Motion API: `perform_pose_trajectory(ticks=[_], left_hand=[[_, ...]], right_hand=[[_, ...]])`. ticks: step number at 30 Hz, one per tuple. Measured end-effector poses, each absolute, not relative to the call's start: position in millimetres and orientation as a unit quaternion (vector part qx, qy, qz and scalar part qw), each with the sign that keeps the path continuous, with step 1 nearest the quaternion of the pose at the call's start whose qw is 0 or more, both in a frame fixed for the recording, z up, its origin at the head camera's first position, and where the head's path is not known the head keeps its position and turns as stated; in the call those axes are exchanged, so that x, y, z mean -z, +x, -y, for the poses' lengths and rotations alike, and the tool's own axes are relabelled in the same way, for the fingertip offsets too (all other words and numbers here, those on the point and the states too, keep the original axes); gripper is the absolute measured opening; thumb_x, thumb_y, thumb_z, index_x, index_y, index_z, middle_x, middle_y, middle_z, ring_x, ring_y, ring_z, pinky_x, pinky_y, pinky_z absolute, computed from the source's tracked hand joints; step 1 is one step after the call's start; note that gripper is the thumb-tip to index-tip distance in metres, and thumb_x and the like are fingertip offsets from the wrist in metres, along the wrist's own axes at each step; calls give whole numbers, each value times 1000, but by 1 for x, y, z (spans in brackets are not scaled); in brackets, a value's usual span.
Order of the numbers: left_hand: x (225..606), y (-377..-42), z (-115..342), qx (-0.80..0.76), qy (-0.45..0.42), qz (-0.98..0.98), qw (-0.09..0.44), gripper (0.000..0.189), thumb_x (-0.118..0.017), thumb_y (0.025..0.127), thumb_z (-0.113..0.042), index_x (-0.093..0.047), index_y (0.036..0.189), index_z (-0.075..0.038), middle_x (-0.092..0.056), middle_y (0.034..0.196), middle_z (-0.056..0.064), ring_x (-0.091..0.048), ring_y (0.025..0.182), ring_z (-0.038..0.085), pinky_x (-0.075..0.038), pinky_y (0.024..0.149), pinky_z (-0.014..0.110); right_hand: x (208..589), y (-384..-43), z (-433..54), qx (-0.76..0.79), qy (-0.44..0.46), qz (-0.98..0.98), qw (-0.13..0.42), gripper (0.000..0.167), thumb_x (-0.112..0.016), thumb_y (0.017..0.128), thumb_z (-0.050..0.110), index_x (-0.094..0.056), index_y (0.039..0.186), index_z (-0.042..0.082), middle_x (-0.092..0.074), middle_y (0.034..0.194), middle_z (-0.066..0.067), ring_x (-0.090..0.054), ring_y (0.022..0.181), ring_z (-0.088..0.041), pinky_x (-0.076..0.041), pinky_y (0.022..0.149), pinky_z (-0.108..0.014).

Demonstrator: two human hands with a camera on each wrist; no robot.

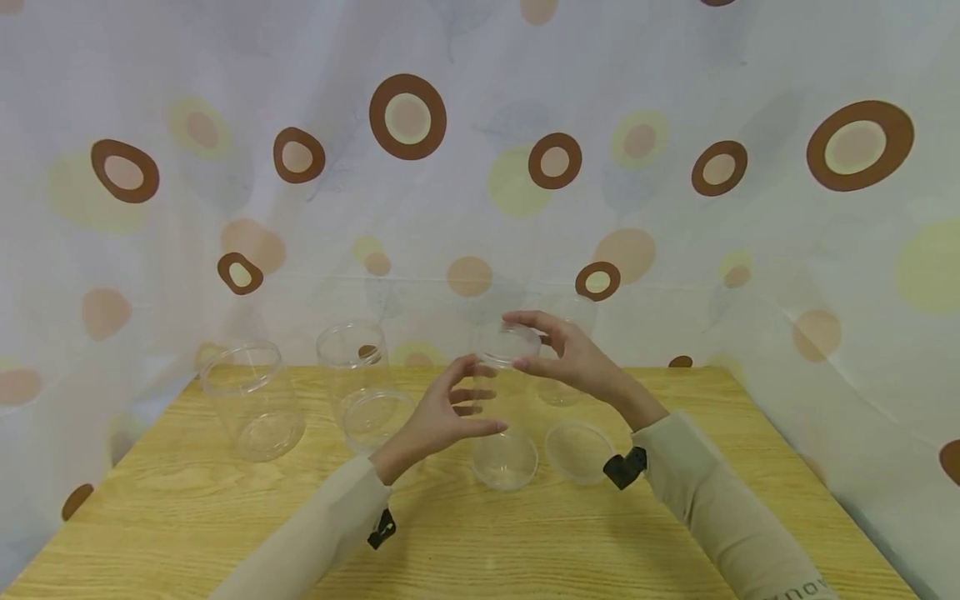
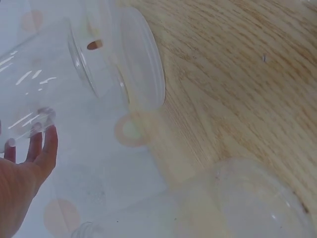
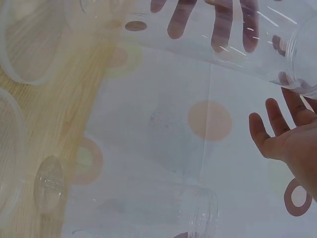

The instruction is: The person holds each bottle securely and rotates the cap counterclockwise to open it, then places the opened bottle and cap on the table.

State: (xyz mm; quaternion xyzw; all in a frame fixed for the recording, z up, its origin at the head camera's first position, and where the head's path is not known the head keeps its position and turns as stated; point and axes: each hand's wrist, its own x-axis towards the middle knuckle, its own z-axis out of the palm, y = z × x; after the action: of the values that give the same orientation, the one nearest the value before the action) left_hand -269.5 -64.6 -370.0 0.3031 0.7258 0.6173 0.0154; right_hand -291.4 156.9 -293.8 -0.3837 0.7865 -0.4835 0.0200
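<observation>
Both hands are at one clear plastic jar (image 1: 504,408), upright in front of me, its base showing over the tabletop. Around its side go the thumb and spread fingers of my left hand (image 1: 442,412); their tips show through the clear wall in the right wrist view. My right hand (image 1: 573,358) holds the top end, thumb on the near side and fingers reaching over the far side. In the left wrist view the jar (image 2: 34,79) has its base end apart from the wood. A clear round lid (image 1: 579,452) lies just right of the jar.
At the left stand two more clear jars, one wide (image 1: 258,400) and one narrower (image 1: 351,354). Another jar (image 1: 562,392) stands behind my right hand. A second lid (image 1: 375,417) lies left of my left hand. A patterned curtain (image 1: 465,225) hangs behind the wooden table (image 1: 187,517).
</observation>
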Motion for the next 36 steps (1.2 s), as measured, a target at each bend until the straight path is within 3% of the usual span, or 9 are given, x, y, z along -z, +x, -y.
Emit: perform_pose_trajectory(ticks=[7,14,23,27,36], left_hand=[[355,-254,66,-630,274,-726,20,73,-74,75,-5,-34,134,-18,-42,132,9,-51,117,35,-38,96,56],[349,-246,67,-618,235,-750,5,79,-74,74,-5,-30,138,-17,-41,134,11,-50,118,34,-37,99,53],[367,-259,69,-616,230,-753,-11,82,-76,73,-8,-29,139,-21,-41,134,8,-51,118,32,-38,98,53],[373,-264,72,-615,250,-748,-8,79,-78,72,-14,-33,135,-26,-43,132,4,-53,116,29,-40,96,53],[374,-267,78,-605,310,-733,15,70,-78,72,-13,-38,129,-23,-43,129,4,-55,113,29,-47,90,44]], right_hand=[[297,-289,-153,480,-372,-795,-15,60,-65,85,23,-37,138,18,-39,142,-6,-35,129,-22,-28,106,-49],[302,-281,-144,496,-320,-803,-87,59,-72,79,18,-44,131,13,-49,131,-9,-42,122,-23,-33,100,-51],[309,-281,-140,482,-295,-818,-111,54,-73,78,19,-49,126,14,-52,127,-7,-46,118,-23,-36,99,-48],[307,-284,-144,482,-322,-811,-82,55,-72,79,22,-48,129,15,-50,130,-7,-45,120,-22,-37,99,-46],[298,-293,-157,476,-408,-778,30,57,-64,86,20,-39,138,17,-39,142,-2,-39,126,-19,-36,100,-46]])
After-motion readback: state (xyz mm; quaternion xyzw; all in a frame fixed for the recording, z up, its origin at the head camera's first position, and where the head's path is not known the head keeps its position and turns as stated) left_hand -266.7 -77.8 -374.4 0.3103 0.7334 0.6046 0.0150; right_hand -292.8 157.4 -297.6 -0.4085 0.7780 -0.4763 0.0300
